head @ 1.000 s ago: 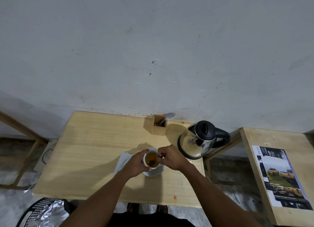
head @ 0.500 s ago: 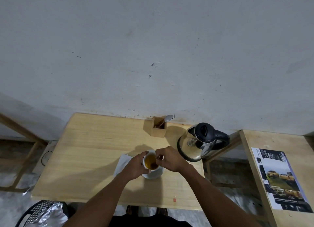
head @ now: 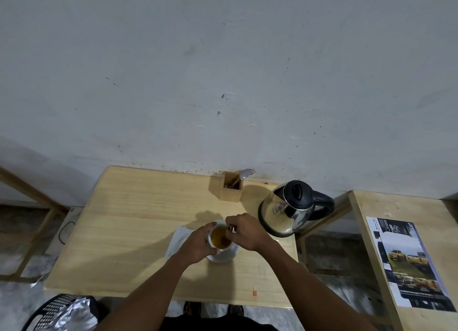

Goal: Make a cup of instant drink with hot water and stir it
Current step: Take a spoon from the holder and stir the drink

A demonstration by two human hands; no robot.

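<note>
The small white ceramic cup (head: 220,237) of amber drink sits on a white saucer (head: 224,256), near the steel kettle (head: 287,210). Left hand (head: 198,244) wraps it; right hand (head: 244,229) pinches a thin stirrer (head: 229,231) dipped in.

Dim, flat indoor light. Soft shadows on pale wooden table (head: 138,221) beyond the hands. Glare on shiny steel kettle (head: 285,216). Wide-angle bending at edges; mild softness.
</note>
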